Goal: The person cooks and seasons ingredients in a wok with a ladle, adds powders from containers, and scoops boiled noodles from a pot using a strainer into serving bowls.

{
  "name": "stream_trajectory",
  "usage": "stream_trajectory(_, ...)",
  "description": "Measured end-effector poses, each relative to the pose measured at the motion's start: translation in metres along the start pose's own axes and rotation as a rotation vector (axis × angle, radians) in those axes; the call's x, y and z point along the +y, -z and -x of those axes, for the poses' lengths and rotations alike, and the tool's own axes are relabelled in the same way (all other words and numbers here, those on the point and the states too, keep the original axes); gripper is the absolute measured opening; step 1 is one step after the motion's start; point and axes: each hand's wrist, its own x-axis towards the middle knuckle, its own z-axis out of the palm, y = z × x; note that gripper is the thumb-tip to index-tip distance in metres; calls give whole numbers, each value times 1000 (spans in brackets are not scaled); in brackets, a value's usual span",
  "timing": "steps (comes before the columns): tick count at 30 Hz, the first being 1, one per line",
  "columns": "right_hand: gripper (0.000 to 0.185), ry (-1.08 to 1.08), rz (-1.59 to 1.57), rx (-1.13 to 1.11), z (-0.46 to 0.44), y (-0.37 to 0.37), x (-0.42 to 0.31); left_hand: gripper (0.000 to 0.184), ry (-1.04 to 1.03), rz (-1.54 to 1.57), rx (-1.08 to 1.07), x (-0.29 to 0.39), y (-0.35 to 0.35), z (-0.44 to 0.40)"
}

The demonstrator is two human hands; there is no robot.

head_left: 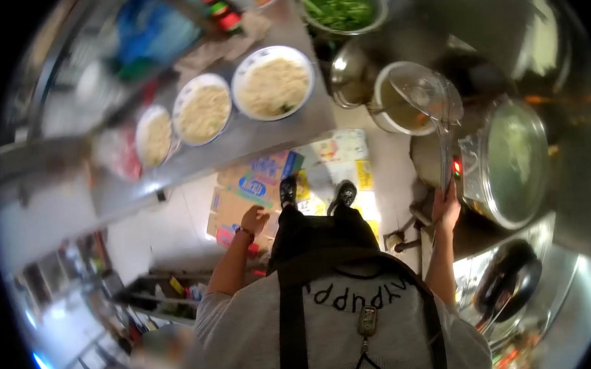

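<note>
My right hand [446, 209] is closed around the long handle of a wire mesh strainer [417, 86]. The strainer's round mesh head is over a pot of broth [381, 120]. What looks like a second strainer rim overlaps it, and I cannot tell whether its handle is also in my grip. My left hand [254, 219] hangs low at my side, fingers loosely apart, holding nothing. Three white bowls of noodles stand in a row on the steel counter: a large bowl [274, 81], a middle bowl [202, 109] and a smaller-looking bowl [154, 135].
Right of my right hand stands a large pot of cloudy, pale-green liquid [514, 164]. A basin of chopped greens [340, 7] sits at the back. A dark wok [508, 281] is at the lower right. Flattened cardboard [248, 187] covers the floor near my shoes.
</note>
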Motion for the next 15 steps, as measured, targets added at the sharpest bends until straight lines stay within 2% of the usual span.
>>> stream_trajectory(2,46,125,297,4,-63,-42,0,36,36,240,46,65,35,21)
stream_trajectory(4,43,221,433,-177,-125,-75,3,35,97,436,150,91,72,41)
stream_trajectory(6,41,67,451,-246,-211,-148,65,31,180,609,252,78,95,50)
stream_trajectory(8,39,54,438,-289,-245,-162,42,30,234,690,386,44,125,44)
stream_trajectory(10,38,106,357,-262,-263,-167,9,37,174,946,454,8,168,21)
stream_trajectory(11,37,133,289,-231,-272,-170,-6,43,195,1035,492,12,191,7)
stream_trajectory(12,37,171,208,-190,-278,-171,-24,48,210,1123,526,17,215,-8)
stream_trajectory(13,36,178,-43,-192,-286,-173,-43,52,184,1361,537,10,237,-31)
stream_trajectory(14,36,135,-511,-257,-293,-175,-66,57,151,1597,539,4,258,-53)
stream_trajectory(15,36,29,-1114,-388,-293,-176,-100,57,122,1642,621,11,280,-70)
